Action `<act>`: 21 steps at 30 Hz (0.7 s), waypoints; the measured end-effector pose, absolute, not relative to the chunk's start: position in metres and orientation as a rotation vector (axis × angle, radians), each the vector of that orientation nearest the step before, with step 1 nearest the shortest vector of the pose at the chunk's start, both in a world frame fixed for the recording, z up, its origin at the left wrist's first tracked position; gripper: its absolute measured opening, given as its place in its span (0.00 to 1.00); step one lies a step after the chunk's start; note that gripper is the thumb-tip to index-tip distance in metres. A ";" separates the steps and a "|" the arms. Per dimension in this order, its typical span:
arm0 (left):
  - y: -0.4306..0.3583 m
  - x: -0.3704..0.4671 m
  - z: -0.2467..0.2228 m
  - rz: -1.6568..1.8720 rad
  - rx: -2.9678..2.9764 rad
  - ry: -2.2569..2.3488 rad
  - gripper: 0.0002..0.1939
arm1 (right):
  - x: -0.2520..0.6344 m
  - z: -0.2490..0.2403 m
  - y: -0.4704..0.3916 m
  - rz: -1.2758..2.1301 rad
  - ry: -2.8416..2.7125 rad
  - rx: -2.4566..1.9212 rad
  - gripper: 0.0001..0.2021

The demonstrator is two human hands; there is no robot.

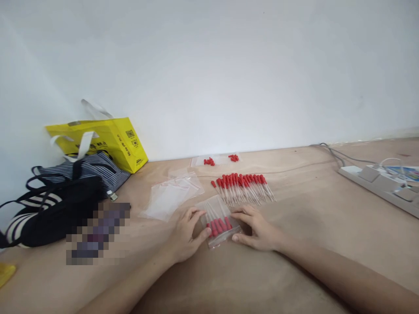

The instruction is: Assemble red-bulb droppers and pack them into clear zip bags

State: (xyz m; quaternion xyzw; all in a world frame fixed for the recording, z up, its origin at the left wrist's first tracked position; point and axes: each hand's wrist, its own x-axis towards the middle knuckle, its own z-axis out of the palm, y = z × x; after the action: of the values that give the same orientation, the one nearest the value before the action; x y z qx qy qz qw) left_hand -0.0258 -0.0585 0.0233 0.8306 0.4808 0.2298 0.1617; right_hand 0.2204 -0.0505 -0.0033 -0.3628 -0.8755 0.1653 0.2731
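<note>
A small clear zip-lock bag [212, 208] lies in front of me with several droppers [218, 226] inside, their red rubber bulbs toward its zip end. My left hand [187, 231] holds the bag's left edge, thumb by the red bulbs and fingers curled at the side. On the opposite edge, my right hand [257, 226] grips with fingertips near the upper side and thumb near the zip. Just beyond the bag, a row of loose droppers [242, 187] with red bulbs and pale stems is spread on the table.
Flat zip-lock bags [166, 198] lie to the left. Filled bags with red bulbs [212, 162] rest by the wall. A yellow shopping bag [131, 148], a striped bag [94, 172] and a black bag [65, 209] stand left, near a pixelated patch. At right is a power strip [382, 187] with cables.
</note>
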 end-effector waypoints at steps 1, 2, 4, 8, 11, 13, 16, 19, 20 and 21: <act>-0.054 -0.027 0.020 0.632 2.388 1.390 0.21 | 0.216 -0.002 -0.047 0.411 -2.368 -0.999 0.25; -0.049 -0.027 0.017 0.577 2.397 1.393 0.22 | 0.212 -0.001 -0.043 0.379 -2.384 -1.018 0.26; -0.040 -0.029 0.013 0.431 2.410 1.353 0.25 | 0.203 0.000 -0.037 0.332 -2.434 -1.029 0.29; -0.027 -0.035 0.016 0.324 2.454 1.241 0.25 | 0.199 0.002 -0.036 0.291 -2.530 -1.001 0.37; -0.030 -0.039 0.019 0.471 2.496 1.212 0.23 | 0.209 0.002 -0.042 0.289 -2.534 -0.955 0.37; -0.038 -0.041 0.018 0.573 2.548 1.109 0.24 | 0.219 0.001 -0.047 0.303 -2.516 -0.904 0.33; -0.052 -0.043 0.011 0.603 2.631 0.862 0.26 | 0.230 -0.001 -0.051 0.322 -2.479 -0.847 0.22; -0.058 -0.043 0.005 0.627 2.713 0.738 0.17 | 0.231 -0.002 -0.050 0.290 -2.470 -0.823 0.13; -0.059 -0.043 0.004 0.646 2.740 0.729 0.14 | 0.229 -0.003 -0.049 0.261 -2.470 -0.820 0.12; -0.058 -0.042 0.004 0.669 2.767 0.723 0.13 | 0.227 -0.003 -0.048 0.225 -2.467 -0.817 0.12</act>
State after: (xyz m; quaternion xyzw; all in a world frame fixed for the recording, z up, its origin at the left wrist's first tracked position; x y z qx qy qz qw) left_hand -0.0417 -0.0584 0.0037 0.9372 0.2449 0.2264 0.1020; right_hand 0.2267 -0.0485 -0.0034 -0.3022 -0.9124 0.0832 0.2632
